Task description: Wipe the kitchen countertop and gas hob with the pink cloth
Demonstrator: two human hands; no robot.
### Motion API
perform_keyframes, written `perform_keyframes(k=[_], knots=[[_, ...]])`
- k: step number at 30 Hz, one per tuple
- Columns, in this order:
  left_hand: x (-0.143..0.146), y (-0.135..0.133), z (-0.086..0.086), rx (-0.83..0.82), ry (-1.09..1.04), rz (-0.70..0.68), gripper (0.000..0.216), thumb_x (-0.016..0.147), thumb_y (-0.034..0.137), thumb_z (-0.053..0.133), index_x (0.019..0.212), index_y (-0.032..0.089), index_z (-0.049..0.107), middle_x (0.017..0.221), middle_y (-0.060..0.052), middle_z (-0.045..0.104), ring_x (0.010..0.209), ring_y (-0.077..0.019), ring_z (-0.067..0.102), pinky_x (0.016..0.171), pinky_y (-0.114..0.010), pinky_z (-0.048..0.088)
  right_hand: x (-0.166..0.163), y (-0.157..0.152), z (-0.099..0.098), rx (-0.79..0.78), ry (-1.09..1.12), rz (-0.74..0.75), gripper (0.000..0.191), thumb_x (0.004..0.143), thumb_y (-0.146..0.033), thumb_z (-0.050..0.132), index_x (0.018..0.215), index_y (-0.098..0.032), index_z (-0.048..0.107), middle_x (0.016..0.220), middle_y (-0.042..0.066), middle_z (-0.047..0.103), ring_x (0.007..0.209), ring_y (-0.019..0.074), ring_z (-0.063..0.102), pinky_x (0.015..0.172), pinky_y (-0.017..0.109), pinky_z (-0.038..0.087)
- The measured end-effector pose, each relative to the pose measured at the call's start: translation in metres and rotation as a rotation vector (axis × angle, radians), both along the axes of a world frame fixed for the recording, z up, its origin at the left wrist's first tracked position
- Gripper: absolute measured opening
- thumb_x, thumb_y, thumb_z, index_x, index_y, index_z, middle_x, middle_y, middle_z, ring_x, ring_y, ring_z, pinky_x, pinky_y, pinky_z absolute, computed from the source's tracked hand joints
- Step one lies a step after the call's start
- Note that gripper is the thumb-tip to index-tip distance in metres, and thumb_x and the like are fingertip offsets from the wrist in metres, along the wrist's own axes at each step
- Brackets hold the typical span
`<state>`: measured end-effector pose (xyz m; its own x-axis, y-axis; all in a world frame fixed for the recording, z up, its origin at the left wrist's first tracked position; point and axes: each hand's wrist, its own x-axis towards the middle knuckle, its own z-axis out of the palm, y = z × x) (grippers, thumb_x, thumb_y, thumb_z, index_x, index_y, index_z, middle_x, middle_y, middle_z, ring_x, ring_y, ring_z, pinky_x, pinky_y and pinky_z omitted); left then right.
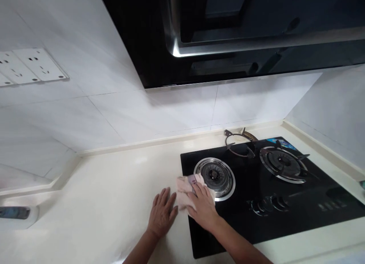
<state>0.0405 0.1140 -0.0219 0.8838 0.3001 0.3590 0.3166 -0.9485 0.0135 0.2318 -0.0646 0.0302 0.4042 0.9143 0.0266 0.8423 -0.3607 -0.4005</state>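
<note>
My right hand (203, 207) presses a pale pink cloth (184, 199) with a printed patch against the left edge of the black gas cooktop (203, 235). The cloth overlaps the rim of the left burner (215, 176), whose pan support is off. Part of the cloth is hidden under my fingers. Flat on the cream countertop (114, 203), just left of the cloth, rests my left hand (162, 214), its fingers spread and holding nothing.
A loose pan support (241, 144) lies at the cooktop's back edge. The right burner (283, 163) carries its own support, with control knobs (268, 205) in front. A black range hood (242, 66) hangs low overhead. A white object (31, 217) lies at far left.
</note>
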Motion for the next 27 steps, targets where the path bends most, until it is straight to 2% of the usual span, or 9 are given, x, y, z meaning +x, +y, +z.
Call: perform_keyframes(k=[2, 5, 7, 9, 13, 15, 19, 22, 27], knots=[[0.0, 0.0, 0.001, -0.014, -0.007, 0.006, 0.05, 0.102, 0.042, 0.055, 0.15, 0.028, 0.058, 0.162, -0.012, 0.051, 0.148, -0.0328, 0.048, 0.118, -0.053, 0.04, -0.001, -0.051, -0.021, 0.09, -0.077, 0.004, 0.043, 0.092, -0.042, 0.063, 0.134, -0.033, 0.063, 0.164, 0.006, 0.045, 0.154, 0.029, 0.034, 0.128, 0.051, 0.018], [0.001, 0.0, 0.001, -0.02, -0.004, 0.011, 0.05, 0.101, 0.041, 0.055, 0.15, 0.029, 0.058, 0.161, -0.012, 0.052, 0.148, -0.0323, 0.048, 0.118, -0.053, 0.04, 0.013, -0.114, -0.05, 0.223, -0.234, -0.107, 0.04, 0.09, -0.035, 0.063, 0.129, -0.028, 0.065, 0.152, 0.011, 0.056, 0.144, 0.0316, 0.046, 0.122, 0.053, 0.03], [0.001, 0.0, 0.001, -0.008, 0.008, 0.013, 0.051, 0.101, 0.042, 0.054, 0.151, 0.029, 0.057, 0.161, -0.012, 0.052, 0.149, -0.0318, 0.048, 0.118, -0.053, 0.04, 0.028, -0.135, -0.06, 0.3, -0.284, -0.218, 0.036, 0.093, -0.038, 0.06, 0.126, -0.023, 0.065, 0.145, 0.014, 0.06, 0.138, 0.0333, 0.051, 0.117, 0.054, 0.037], [0.001, -0.001, 0.002, 0.007, 0.015, 0.015, 0.051, 0.101, 0.042, 0.054, 0.151, 0.028, 0.057, 0.161, -0.012, 0.052, 0.149, -0.0315, 0.047, 0.118, -0.052, 0.041, 0.044, -0.138, -0.061, 0.339, -0.266, -0.337, 0.035, 0.097, -0.041, 0.054, 0.124, -0.021, 0.064, 0.14, 0.016, 0.062, 0.134, 0.0339, 0.053, 0.115, 0.055, 0.04], [0.001, -0.002, 0.003, 0.019, 0.0, 0.019, 0.05, 0.102, 0.04, 0.055, 0.15, 0.028, 0.057, 0.161, -0.012, 0.052, 0.149, -0.0311, 0.047, 0.118, -0.052, 0.041, 0.073, -0.116, -0.044, 0.324, -0.148, -0.551, 0.045, 0.103, -0.045, 0.038, 0.127, -0.017, 0.062, 0.13, 0.018, 0.066, 0.125, 0.033, 0.057, 0.111, 0.051, 0.044], [0.001, -0.003, 0.004, 0.013, -0.01, 0.014, 0.051, 0.101, 0.039, 0.055, 0.151, 0.028, 0.056, 0.161, -0.012, 0.052, 0.149, -0.0313, 0.047, 0.118, -0.052, 0.041, 0.09, -0.103, -0.035, 0.241, -0.108, -0.667, 0.051, 0.103, -0.047, 0.031, 0.128, -0.014, 0.062, 0.127, 0.02, 0.067, 0.12, 0.033, 0.06, 0.107, 0.048, 0.046], [0.0, -0.005, 0.004, -0.002, -0.009, 0.008, 0.05, 0.101, 0.039, 0.055, 0.15, 0.028, 0.057, 0.161, -0.012, 0.052, 0.149, -0.0321, 0.047, 0.119, -0.053, 0.04, 0.131, -0.071, -0.023, 0.065, -0.111, -0.858, 0.06, 0.102, -0.049, 0.026, 0.127, -0.009, 0.063, 0.116, 0.025, 0.066, 0.109, 0.0388, 0.059, 0.096, 0.055, 0.045], [0.0, -0.006, 0.004, -0.006, 0.009, 0.018, 0.05, 0.101, 0.039, 0.055, 0.15, 0.028, 0.057, 0.161, -0.013, 0.052, 0.149, -0.0323, 0.046, 0.118, -0.054, 0.04, 0.164, -0.036, -0.014, -0.023, -0.094, -0.828, 0.06, 0.102, -0.049, 0.03, 0.135, -0.01, 0.061, 0.129, 0.026, 0.061, 0.117, 0.0399, 0.055, 0.099, 0.057, 0.042], [0.0, -0.006, 0.004, -0.033, 0.025, 0.026, 0.051, 0.101, 0.041, 0.056, 0.15, 0.028, 0.057, 0.161, -0.013, 0.051, 0.15, -0.0338, 0.044, 0.118, -0.056, 0.039, 0.201, 0.025, 0.01, -0.177, -0.033, -0.609, 0.059, 0.1, -0.056, 0.04, 0.144, -0.021, 0.058, 0.144, 0.019, 0.054, 0.129, 0.038, 0.049, 0.105, 0.054, 0.036]])
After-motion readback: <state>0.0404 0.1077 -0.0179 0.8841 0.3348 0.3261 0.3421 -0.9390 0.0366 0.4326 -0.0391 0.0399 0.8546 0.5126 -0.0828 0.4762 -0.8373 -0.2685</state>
